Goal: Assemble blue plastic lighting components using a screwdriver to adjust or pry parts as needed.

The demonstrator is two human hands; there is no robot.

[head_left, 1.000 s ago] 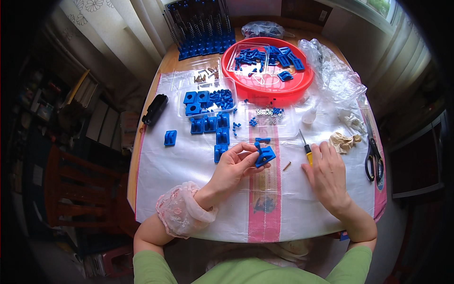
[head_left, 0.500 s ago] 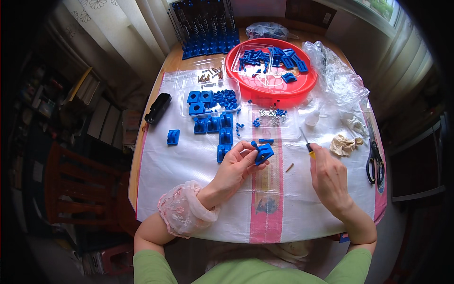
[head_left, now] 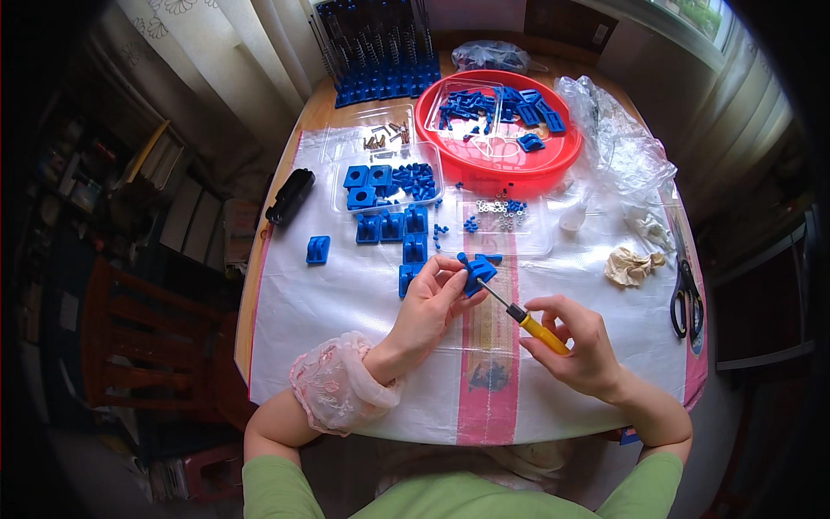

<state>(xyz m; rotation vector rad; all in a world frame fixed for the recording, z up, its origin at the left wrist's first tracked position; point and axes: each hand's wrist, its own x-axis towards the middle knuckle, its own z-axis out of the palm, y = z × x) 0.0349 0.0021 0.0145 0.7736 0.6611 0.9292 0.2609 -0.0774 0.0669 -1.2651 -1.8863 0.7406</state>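
My left hand (head_left: 432,301) pinches a small blue plastic part (head_left: 479,273) between thumb and fingertips, over the table's middle. A blue peg-like piece sticks up at that part's left side. My right hand (head_left: 577,344) is closed around the yellow handle of a screwdriver (head_left: 543,332), its thumb and forefinger bent about the handle. The thin metal shaft slants up and left, and its tip meets the blue part's lower right side. Behind the held part lies a short blue piece (head_left: 494,258), partly covered. Several blue blocks (head_left: 392,227) stand in a bent row left of it.
A clear box (head_left: 335,195) holds blue parts; a red basin (head_left: 571,160) stands behind. White nuts (head_left: 494,208) lie on a clear lid. Scissors (head_left: 685,303), crumpled paper (head_left: 634,266) and plastic film (head_left: 618,147) are at right. A black case (head_left: 291,197) lies at left.
My right hand has swung the screwdriver in from the right, its tip now at the blue part. The small screw seen on the table before no longer shows. My left hand keeps its grip.
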